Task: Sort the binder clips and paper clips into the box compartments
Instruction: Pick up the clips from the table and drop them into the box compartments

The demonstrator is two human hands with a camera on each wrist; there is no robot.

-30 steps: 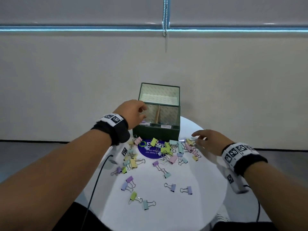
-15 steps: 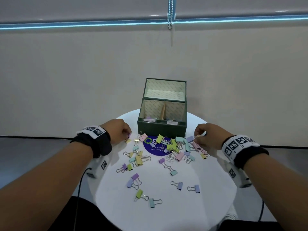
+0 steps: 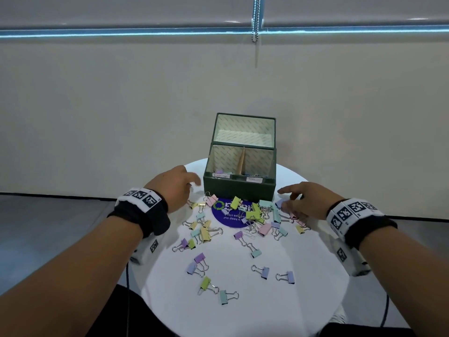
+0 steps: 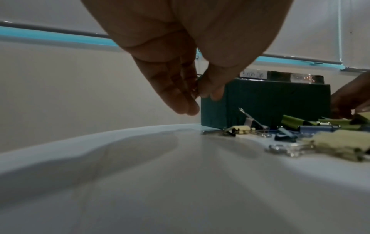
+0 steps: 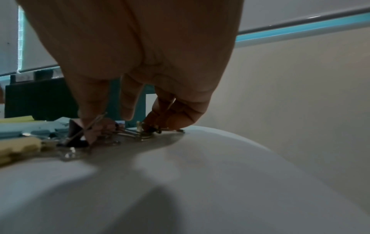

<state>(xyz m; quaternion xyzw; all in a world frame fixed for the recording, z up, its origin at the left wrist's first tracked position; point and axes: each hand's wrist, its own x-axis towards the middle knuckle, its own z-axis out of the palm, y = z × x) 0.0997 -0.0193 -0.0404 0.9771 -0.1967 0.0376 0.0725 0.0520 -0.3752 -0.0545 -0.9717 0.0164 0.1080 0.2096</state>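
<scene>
A dark green box stands at the table's far side, its front half split by a tan divider into two labelled compartments; a few clips lie inside. Pastel binder clips lie heaped before it and scattered nearer me. My left hand hovers just left of the box; in the left wrist view its thumb and fingers pinch a small clip, of which only thin wire shows. My right hand is low over the heap's right side, fingers spread, tips touching a pink binder clip and a small yellow one.
The round white table is small, and its edge runs close behind and beside both hands. A blue round sticker lies under the heap. The box's open lid stands behind it. A plain wall is beyond.
My left hand came down from the box to the table's left side, pinched a small clip and has risen toward the box. My right hand has uncurled and spread over the heap's right side.
</scene>
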